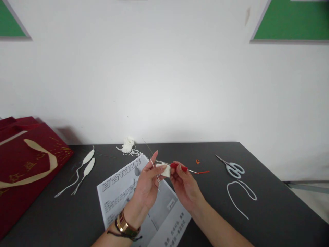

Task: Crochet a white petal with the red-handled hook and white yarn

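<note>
Between the thumb and fingers of my left hand (147, 183) is a small white crochet piece (166, 170), with white yarn running over the raised index finger. My right hand (185, 188) grips the red handle of a crochet hook (179, 167); its metal shaft points left to the top edge of the piece. Whether the hook's tip sits inside a stitch is too small to tell. Both hands are close together above a printed sheet (120, 202). A ball of loose white yarn (128, 145) lies behind them, its strands trailing toward my left hand.
Two white crocheted petals (88, 167) with yarn tails lie at left, beside a dark red gift bag (33, 164). To the right are an orange stitch marker (197, 161), a thin red tool (203, 172), scissors (233, 169) and a white yarn piece (228, 192). A wall stands behind the black table.
</note>
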A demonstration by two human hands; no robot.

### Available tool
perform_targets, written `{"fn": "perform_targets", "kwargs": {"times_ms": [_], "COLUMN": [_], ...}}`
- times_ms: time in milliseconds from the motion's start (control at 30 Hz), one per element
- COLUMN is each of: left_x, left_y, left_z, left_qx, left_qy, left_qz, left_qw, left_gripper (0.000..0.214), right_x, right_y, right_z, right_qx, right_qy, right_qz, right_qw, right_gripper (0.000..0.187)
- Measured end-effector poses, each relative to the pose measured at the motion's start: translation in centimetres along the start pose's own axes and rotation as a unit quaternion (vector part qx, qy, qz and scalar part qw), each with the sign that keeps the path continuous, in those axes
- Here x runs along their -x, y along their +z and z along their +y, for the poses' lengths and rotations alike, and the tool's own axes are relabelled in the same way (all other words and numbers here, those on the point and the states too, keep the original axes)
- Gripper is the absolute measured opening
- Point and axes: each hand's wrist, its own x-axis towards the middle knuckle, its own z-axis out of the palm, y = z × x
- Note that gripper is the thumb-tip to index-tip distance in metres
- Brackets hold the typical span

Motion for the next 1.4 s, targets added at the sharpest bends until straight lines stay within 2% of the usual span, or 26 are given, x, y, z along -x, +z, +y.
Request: {"fn": "perform_targets", "kwargs": {"times_ms": [100, 200, 267, 467, 633, 733, 800, 967, 1167, 1400], "left_x": [0.1, 0.2, 0.3, 0.0, -0.1, 0.0, 0.2, 0.9, 1.7, 2.0], "left_y": [0.2, 0.3, 0.3, 0.1, -0.1, 0.0, 0.2, 0.5, 1.0, 0.9], "left_z": [-0.2, -0.4, -0.5, -0.5, -0.5, -0.4, -0.2, 0.4, 0.8, 0.5], "left_qx": [-0.004, -0.008, -0.011, -0.013, 0.008, -0.003, -0.025, -0.088, -0.131, -0.154], "left_qy": [0.020, 0.094, 0.122, 0.033, 0.051, 0.051, 0.048, 0.059, 0.054, 0.064], "left_qz": [0.019, 0.044, 0.048, 0.035, 0.040, 0.027, 0.011, -0.012, -0.026, -0.011], "left_qw": [1.000, 0.995, 0.991, 0.999, 0.998, 0.998, 0.998, 0.994, 0.990, 0.986], "left_gripper": [0.071, 0.073, 0.072, 0.066, 0.065, 0.066, 0.069, 0.071, 0.073, 0.072], "right_x": [0.4, 0.9, 1.0, 0.8, 0.9, 0.6, 0.3, -0.3, -0.2, 0.1], "right_y": [0.2, 0.5, 0.7, 0.5, 0.3, 0.3, 0.3, 0.4, 0.7, 0.5], "right_z": [0.1, 0.0, 0.0, 0.2, 0.5, 0.0, -0.8, -3.1, -4.5, -5.9], "right_qx": [-0.014, 0.025, 0.028, -0.047, -0.059, -0.039, 0.000, 0.125, 0.199, 0.291], "right_qy": [0.014, -0.047, -0.058, 0.035, 0.045, 0.052, 0.028, -0.082, -0.122, -0.176], "right_qz": [0.016, 0.028, 0.026, 0.011, 0.021, -0.002, -0.027, -0.062, -0.105, -0.141], "right_qw": [1.000, 0.998, 0.998, 0.998, 0.997, 0.998, 0.999, 0.987, 0.967, 0.930], "right_gripper": [0.019, 0.020, 0.021, 0.021, 0.020, 0.019, 0.017, 0.012, 0.013, 0.014]}}
